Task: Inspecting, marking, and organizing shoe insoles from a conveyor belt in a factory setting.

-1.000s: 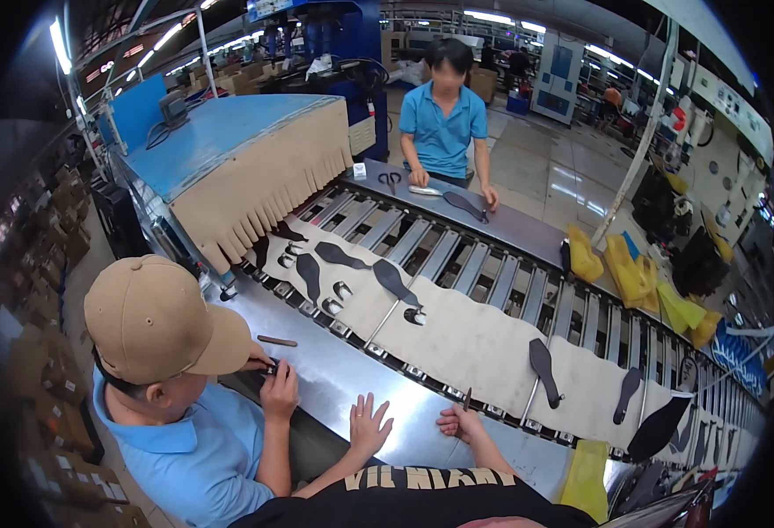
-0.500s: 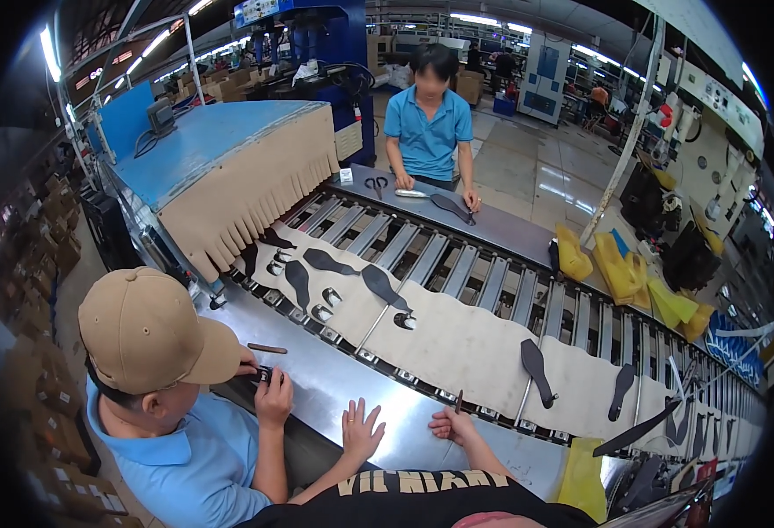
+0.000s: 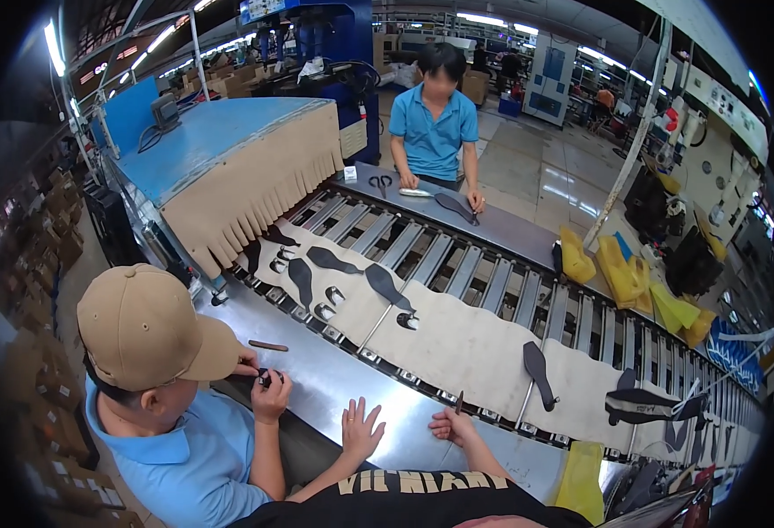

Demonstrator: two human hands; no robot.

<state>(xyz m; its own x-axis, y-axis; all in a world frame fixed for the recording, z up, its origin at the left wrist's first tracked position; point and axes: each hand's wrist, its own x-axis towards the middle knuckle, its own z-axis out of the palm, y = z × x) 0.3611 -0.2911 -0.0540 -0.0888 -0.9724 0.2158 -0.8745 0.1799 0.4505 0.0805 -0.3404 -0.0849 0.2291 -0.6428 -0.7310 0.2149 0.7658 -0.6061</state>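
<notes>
My left hand (image 3: 362, 429) rests palm down on the shiny metal table edge (image 3: 396, 400), fingers spread, holding nothing. To its right, my right hand (image 3: 451, 426) is closed around a thin, dark, pointed tool (image 3: 459, 403) that sticks up past the fingers. I cannot make out its exact kind. Beyond my hands lies the cream cloth belt (image 3: 457, 352) with several dark sole-shaped pieces on it. The nearest dark sole (image 3: 539, 374) lies ahead and to the right of my right hand. Small shiny dark-and-white pieces (image 3: 324, 311) lie farther left.
At my left, a person in a tan cap (image 3: 145, 330) handles a small dark piece; a brown stick (image 3: 268, 346) lies nearby. Across the roller conveyor (image 3: 462, 268), another person (image 3: 435, 123) works on a dark sole. A blue machine with a fringed curtain (image 3: 255, 198) covers the conveyor's left end.
At the right, a long dark piece has moved up over the belt and now overlaps a sole there. The view has shifted slightly. My hands keep their places.
</notes>
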